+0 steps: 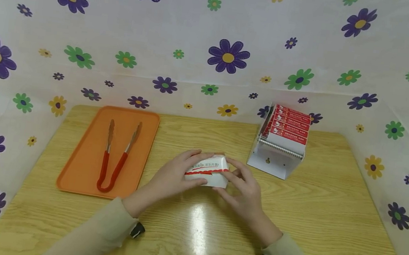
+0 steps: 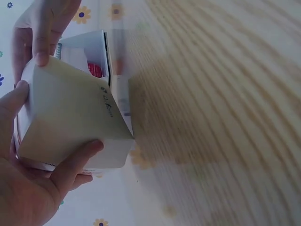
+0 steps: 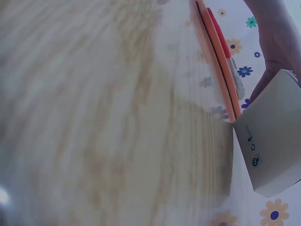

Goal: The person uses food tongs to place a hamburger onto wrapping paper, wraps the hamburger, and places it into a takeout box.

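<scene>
A small white paper food box (image 1: 207,178) with a red wavy band and printed characters is held between both hands above the middle of the table. My left hand (image 1: 173,169) grips its left end, thumb on the near face and fingers over the top. At the right end, my right hand (image 1: 244,188) pinches the box between fingers and thumb. The left wrist view shows the plain face of the box (image 2: 77,110) with small dark print, the left thumb (image 2: 77,162) pressed along it. In the right wrist view the box (image 3: 275,136) appears at the right edge.
To the left lies an orange tray (image 1: 77,163) bearing metal tongs (image 1: 105,168) with red handles. Behind and right of the hands stands a white holder (image 1: 273,161) with several red-and-white printed cartons (image 1: 290,127). A flowered cloth (image 1: 193,28) hangs behind the wooden table (image 1: 311,225).
</scene>
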{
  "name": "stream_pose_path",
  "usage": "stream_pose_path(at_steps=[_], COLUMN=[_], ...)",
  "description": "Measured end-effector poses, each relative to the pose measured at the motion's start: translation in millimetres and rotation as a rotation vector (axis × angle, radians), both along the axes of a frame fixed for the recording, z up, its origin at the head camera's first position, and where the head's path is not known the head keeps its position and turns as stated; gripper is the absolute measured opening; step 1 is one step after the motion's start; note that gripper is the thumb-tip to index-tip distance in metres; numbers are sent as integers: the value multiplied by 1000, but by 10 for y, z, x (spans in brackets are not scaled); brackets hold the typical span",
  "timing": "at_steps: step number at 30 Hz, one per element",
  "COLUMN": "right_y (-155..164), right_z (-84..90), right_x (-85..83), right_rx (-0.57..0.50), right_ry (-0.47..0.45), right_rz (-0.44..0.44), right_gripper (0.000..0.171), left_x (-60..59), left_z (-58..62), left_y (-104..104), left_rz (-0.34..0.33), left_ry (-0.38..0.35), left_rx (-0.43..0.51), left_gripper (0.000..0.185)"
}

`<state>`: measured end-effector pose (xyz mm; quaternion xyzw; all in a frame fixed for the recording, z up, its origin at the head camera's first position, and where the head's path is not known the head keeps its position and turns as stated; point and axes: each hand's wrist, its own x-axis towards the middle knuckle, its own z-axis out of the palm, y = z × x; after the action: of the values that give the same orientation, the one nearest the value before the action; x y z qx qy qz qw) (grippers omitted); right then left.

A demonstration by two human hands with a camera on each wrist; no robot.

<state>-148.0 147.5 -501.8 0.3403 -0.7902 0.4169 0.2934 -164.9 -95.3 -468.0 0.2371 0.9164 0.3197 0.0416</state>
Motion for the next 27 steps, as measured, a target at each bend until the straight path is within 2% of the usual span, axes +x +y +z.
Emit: stream_pose_path(at_steps=[6, 10, 13, 15, 18, 22, 25, 27], right_y=[18, 62, 107, 130, 149, 151, 151, 155], right_z=[25, 45, 38, 21, -10, -41, -66, -92], right_x=[-9, -39, -61, -68, -71, -69, -47, -26], right_rx=[-61, -69, -5, 67, 183, 277, 326, 349], right_ry=[103, 92, 3, -51, -80, -95, -159, -198], right_rz=[-5, 28, 72, 85, 71, 10, -26, -37], right_gripper=[40, 39, 43, 58, 79, 75, 67, 61], left_x=[-40, -50, -42, -29, -7, 24, 60, 82], left_z=[-10, -22, -44, -70, -123, -210, -278, -313], left_y=[-7, -38, -41, -36, -29, -26, -36, -46], left_rz=[10, 19, 0, -26, -72, -115, -129, -146], left_ry=[-89, -99, -33, 35, 140, 179, 190, 232], left_rx=[82, 88, 14, -46, -113, -134, -171, -220], left_gripper=[69, 66, 65, 64, 65, 68, 72, 71])
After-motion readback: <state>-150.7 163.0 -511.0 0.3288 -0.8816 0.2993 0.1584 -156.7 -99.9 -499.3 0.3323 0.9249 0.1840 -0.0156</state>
